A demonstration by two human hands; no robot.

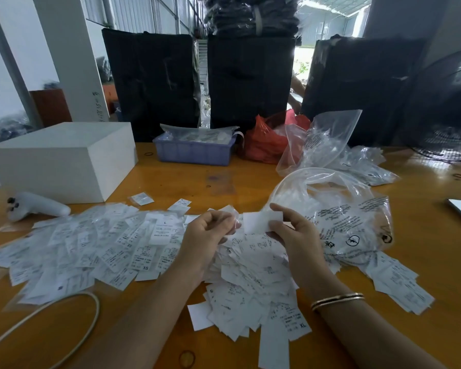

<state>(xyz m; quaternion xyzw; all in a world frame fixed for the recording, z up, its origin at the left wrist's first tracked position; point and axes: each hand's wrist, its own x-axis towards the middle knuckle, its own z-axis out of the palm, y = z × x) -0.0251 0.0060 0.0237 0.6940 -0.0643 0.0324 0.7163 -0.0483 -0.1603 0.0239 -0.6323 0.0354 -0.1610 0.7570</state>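
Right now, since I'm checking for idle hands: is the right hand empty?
No, the right hand pinches a white label while the left hand holds a small clear bag.

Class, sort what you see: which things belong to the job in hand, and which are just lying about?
In use: left hand, clear sleeve, right hand, white label, loose label pile.
Lying about: white box, controller, blue tray, red bag, cable.
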